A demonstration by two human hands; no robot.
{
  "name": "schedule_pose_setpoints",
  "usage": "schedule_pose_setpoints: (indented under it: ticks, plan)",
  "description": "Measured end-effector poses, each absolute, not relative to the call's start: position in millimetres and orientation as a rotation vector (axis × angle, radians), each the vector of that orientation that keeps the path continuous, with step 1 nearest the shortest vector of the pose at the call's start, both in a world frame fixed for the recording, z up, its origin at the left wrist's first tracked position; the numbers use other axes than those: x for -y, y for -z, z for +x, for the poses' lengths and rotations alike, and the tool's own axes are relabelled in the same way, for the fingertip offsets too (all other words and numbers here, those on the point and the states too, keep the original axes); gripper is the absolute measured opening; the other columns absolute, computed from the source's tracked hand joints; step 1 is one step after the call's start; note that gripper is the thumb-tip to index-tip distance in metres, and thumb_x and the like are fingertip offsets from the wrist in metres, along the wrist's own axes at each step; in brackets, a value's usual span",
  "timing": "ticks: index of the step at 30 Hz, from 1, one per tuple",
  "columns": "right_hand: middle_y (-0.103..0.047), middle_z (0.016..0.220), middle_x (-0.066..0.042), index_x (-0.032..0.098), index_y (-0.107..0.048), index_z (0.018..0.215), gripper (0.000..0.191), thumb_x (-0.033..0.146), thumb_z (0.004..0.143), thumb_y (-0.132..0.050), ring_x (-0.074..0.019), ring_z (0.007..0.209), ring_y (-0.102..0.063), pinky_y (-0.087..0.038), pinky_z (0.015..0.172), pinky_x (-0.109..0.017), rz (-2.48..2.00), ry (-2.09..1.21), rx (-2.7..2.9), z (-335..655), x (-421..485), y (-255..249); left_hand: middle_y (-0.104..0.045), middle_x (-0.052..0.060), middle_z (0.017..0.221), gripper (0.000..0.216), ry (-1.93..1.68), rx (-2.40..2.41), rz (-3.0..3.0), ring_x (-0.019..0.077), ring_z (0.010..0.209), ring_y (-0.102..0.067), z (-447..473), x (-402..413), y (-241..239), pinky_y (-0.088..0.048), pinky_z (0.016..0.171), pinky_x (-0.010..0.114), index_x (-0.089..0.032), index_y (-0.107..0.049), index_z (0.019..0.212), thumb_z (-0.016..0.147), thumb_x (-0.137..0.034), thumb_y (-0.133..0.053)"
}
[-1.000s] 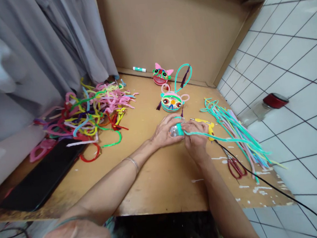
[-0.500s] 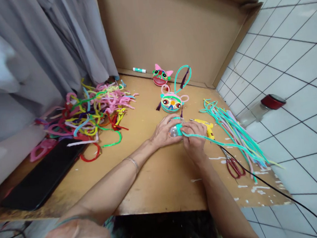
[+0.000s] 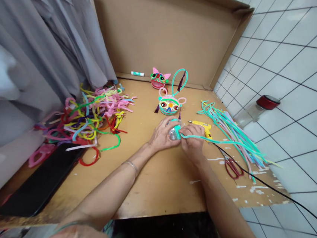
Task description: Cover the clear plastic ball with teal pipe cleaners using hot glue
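Note:
A small clear plastic container with turquoise pipe cleaner around it is in the grip of my left hand, fingers curled over its side. My right hand pinches a turquoise pipe cleaner against the container's right side; the strand's long tail runs out to the right. Just beyond my hands stands a decorated animal-face lantern with pink ring ears, turquoise trim and dark tassels. A second one, a red and pink face, sits behind it. My right fingertips are partly hidden.
A yellow glue gun with a black cable and red-handled scissors lie at right, near a bundle of pipe cleaners. At left are a tangled pipe-cleaner pile and a black phone-like slab. A bottle stands far right.
The view has shifted slightly. My right hand has turned a little and its fingers are closer around the pipe cleaner at the container; my left hand keeps its hold.

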State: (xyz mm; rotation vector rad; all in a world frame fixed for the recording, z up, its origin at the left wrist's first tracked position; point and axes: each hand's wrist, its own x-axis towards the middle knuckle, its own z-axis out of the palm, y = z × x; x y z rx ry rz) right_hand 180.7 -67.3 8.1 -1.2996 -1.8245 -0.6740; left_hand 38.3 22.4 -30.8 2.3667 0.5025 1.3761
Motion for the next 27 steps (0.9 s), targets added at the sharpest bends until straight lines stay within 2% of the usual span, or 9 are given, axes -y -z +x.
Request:
schedule_pose_setpoints:
  ticks: [4,10,16,20,27]
  plan:
    - [-0.071,0.089,-0.006,0.02,-0.064,0.091,0.008,0.019,0.09,-0.056,-0.0201,0.091,-0.059,-0.039,0.087,-0.036,-1.311,0.679,1.813,178.1,69.9,-9.8,-0.055,0.016,0.133,0.061,-1.371,-0.494,2.304,0.0297,0.123,-0.059,38.6,-23.9,33.1,-0.05,0.103,0.045,-0.02,-0.058,0.121,0.067,-0.038,-0.08]
    - [-0.07,0.1,-0.008,0.021,-0.064,0.101,0.016,0.022,0.088,-0.056,-0.0242,0.101,-0.06,-0.041,0.091,-0.04,-1.372,0.609,1.758,181.3,70.2,-7.5,-0.059,0.013,0.126,0.059,-1.435,-0.494,2.124,0.0278,0.12,-0.061,40.4,-27.7,31.6,-0.05,0.103,0.044,-0.021,-0.057,0.117,0.063,-0.029,-0.08]
    - [-0.07,0.091,-0.006,0.02,-0.064,0.093,0.01,0.026,0.087,-0.059,-0.0213,0.09,-0.06,-0.041,0.086,-0.038,-1.328,0.623,1.757,183.9,68.7,-11.2,-0.058,0.014,0.126,0.06,-1.4,-0.413,2.159,0.0282,0.119,-0.061,38.9,-26.5,29.1,-0.051,0.102,0.044,-0.02,-0.058,0.116,0.061,-0.029,-0.08]
    - [-0.067,0.084,-0.004,0.02,-0.065,0.087,0.015,0.035,0.089,-0.061,-0.0206,0.085,-0.058,-0.039,0.081,-0.037,-1.391,0.598,1.705,182.3,69.1,-12.5,-0.057,0.016,0.126,0.059,-1.412,-0.357,2.207,0.0281,0.117,-0.062,38.3,-24.3,28.8,-0.053,0.099,0.043,-0.019,-0.058,0.117,0.063,-0.03,-0.08]
    - [-0.067,0.084,-0.003,0.021,-0.066,0.084,0.012,0.03,0.09,-0.06,-0.0191,0.084,-0.055,-0.036,0.085,-0.038,-1.394,0.638,1.792,186.0,68.8,-10.1,-0.057,0.015,0.127,0.061,-1.413,-0.345,2.217,0.0281,0.118,-0.061,38.8,-25.5,29.9,-0.052,0.1,0.044,-0.019,-0.056,0.118,0.064,-0.029,-0.08]
